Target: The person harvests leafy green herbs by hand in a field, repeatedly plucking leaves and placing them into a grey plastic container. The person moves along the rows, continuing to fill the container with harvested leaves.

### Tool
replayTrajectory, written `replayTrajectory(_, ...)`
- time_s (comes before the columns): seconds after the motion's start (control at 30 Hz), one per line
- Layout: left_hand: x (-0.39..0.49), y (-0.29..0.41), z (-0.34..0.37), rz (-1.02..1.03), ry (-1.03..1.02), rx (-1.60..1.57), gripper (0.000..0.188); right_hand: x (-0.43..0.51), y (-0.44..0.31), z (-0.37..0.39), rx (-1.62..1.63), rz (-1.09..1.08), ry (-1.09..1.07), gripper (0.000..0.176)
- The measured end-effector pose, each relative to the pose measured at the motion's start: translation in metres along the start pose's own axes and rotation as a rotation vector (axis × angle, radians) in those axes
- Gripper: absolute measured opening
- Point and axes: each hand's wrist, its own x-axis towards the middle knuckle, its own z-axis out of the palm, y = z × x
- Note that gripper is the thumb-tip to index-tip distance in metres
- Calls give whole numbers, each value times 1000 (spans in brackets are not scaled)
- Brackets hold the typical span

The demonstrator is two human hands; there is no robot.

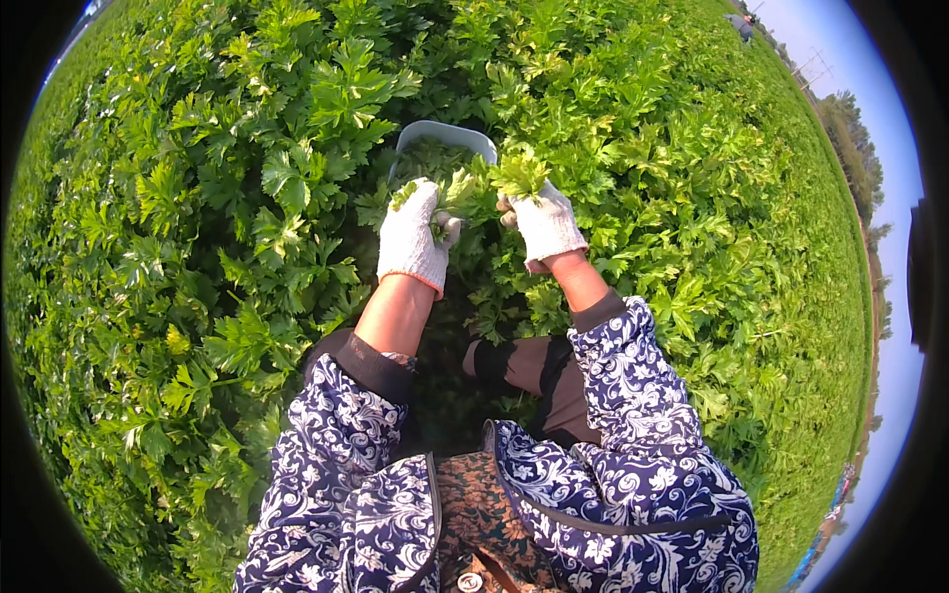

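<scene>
My left hand (415,230), in a white knitted glove, is closed around a small bunch of green leaves (456,189) that look like celery. To its right, my right hand (545,219), in a matching glove, grips another leafy sprig (522,174) that rises above the fingers. Just beyond both hands a grey-blue plastic container (448,132) sits low among the plants, with cut or loose leaves (434,159) inside it. My left hand partly covers its near side, so its full shape is hidden.
Dense leafy plants (296,178) surround me on all sides. My bent leg (519,367) in dark trousers is among them below my hands. Far off at the upper right, a person (741,26) is in the field. Trees (852,148) line the field's edge.
</scene>
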Motion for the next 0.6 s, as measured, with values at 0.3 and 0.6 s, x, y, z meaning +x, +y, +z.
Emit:
replayTrajectory(0.3, 44, -19, -46, -4, -101, -34, 20, -50, -31, 86, -449, -540, -8, 62)
replayTrajectory(0.6, 16, 8, -25, -69, -140, -97, 23, -33, -28, 105, -193, -638, 34, 59)
